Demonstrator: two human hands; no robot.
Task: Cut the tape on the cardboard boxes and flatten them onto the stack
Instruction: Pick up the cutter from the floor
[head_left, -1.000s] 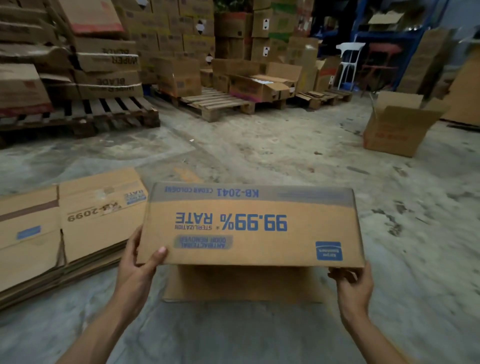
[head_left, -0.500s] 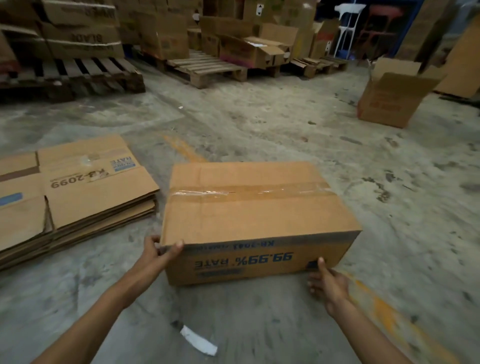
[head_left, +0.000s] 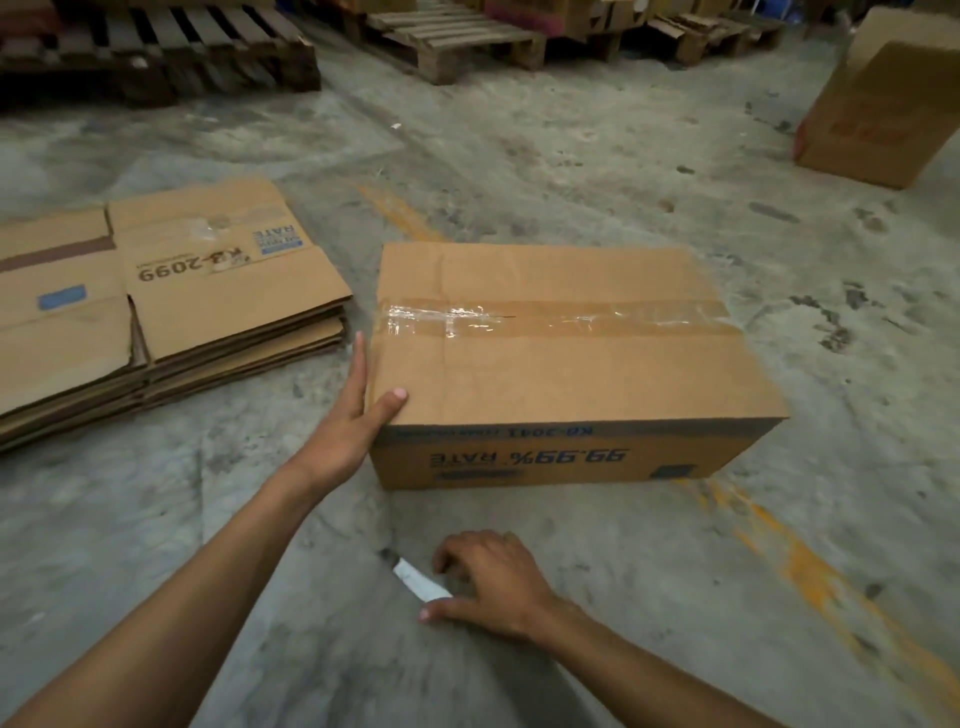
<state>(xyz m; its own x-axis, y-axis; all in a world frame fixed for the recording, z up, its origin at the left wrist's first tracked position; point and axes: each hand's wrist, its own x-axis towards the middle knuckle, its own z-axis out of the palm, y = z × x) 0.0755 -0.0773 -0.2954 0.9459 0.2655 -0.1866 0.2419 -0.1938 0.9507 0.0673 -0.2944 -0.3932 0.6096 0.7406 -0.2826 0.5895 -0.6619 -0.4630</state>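
Note:
A sealed cardboard box (head_left: 561, 374) printed "99.99% RATE" stands on the concrete floor, and clear tape (head_left: 571, 317) runs along its top seam. My left hand (head_left: 353, 431) rests against the box's near left corner, fingers straight along the side and thumb on top. My right hand (head_left: 493, 582) is down on the floor in front of the box. Its fingers curl over a small white cutter (head_left: 415, 579) and its thumb is at the cutter's near end. The stack of flattened boxes (head_left: 208, 301) lies on the floor to the left of the box.
An open cardboard box (head_left: 878, 119) stands at the far right. Wooden pallets (head_left: 457, 36) line the back, with a darker pallet (head_left: 156, 57) at the back left. A worn yellow line (head_left: 800, 566) crosses the floor to the right.
The box was carried, turned taped side up and set on the floor. My right hand left the box and dropped onto the white cutter. My left hand slid along the box's left corner.

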